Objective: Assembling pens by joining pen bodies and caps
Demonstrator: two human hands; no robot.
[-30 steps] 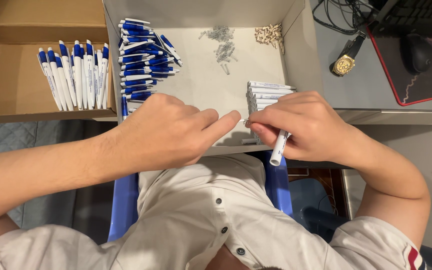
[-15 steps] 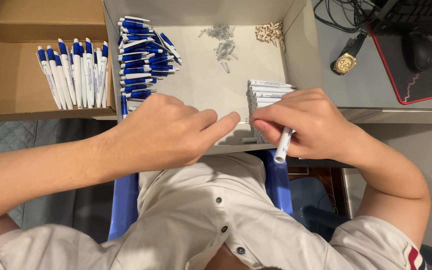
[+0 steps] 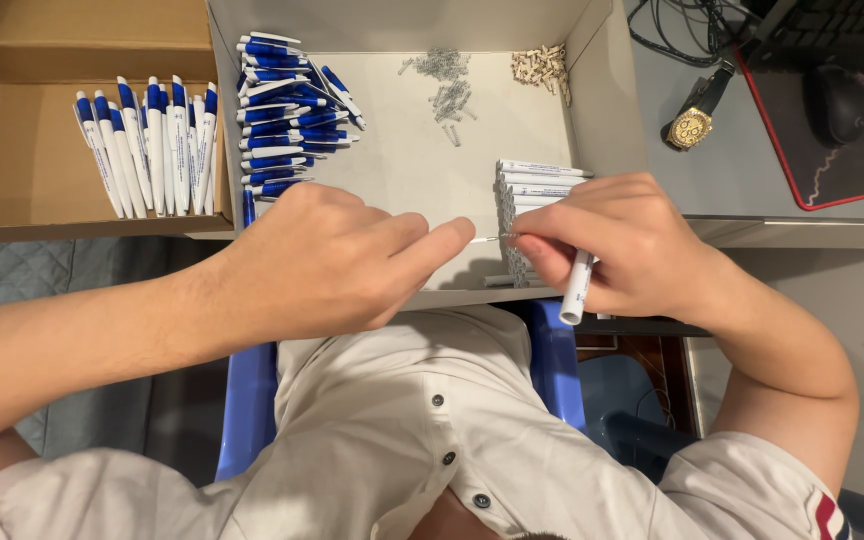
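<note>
Over the front edge of a white box (image 3: 402,180), two bare hands met. Right hand (image 3: 622,245) was curled around a white pen barrel (image 3: 576,288), which pointed down past the box's front edge. Left hand (image 3: 337,255) was closed, its fingertips pinching a thin refill (image 3: 487,238) that reached toward the right hand's fingertips. Behind the right hand, inside the box, lay a stack of white barrels (image 3: 537,180). Blue-and-white pens (image 3: 287,115) were piled in the box's far left corner, small springs (image 3: 444,85) near its far wall. Left of the box, a brown carton (image 3: 12,160) held finished pens (image 3: 147,145).
</note>
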